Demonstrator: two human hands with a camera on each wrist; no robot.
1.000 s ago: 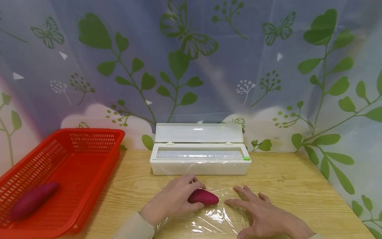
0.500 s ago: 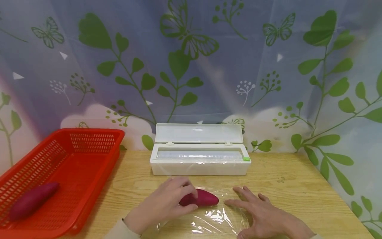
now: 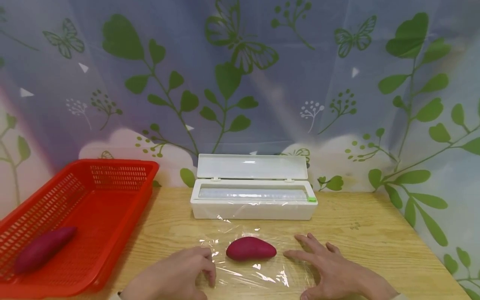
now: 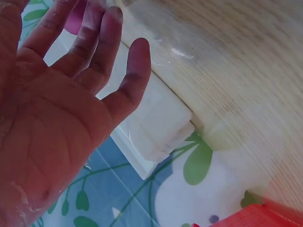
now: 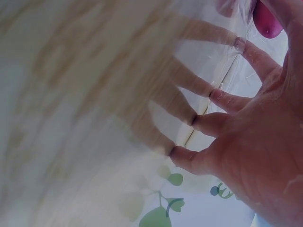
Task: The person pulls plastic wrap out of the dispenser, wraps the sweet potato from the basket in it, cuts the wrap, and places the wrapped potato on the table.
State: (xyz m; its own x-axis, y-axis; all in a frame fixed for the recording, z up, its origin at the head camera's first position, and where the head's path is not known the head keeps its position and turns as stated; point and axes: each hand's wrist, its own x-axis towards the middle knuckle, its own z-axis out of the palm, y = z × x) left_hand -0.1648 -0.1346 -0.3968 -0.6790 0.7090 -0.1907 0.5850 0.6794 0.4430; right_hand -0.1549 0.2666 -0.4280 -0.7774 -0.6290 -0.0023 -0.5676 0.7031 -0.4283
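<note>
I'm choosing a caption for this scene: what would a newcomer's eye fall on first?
Probably the bright red basket at the left of the head view, with a purple root lying in it. Next might come the magenta root lying over clear film between the left hand and right hand. Behind it stands a white box, its lid raised.

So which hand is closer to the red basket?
The left hand. It is between the red basket and the sweet potato lying on the clear film, touching neither; the right hand is farther off, on the sweet potato's other side.
</note>
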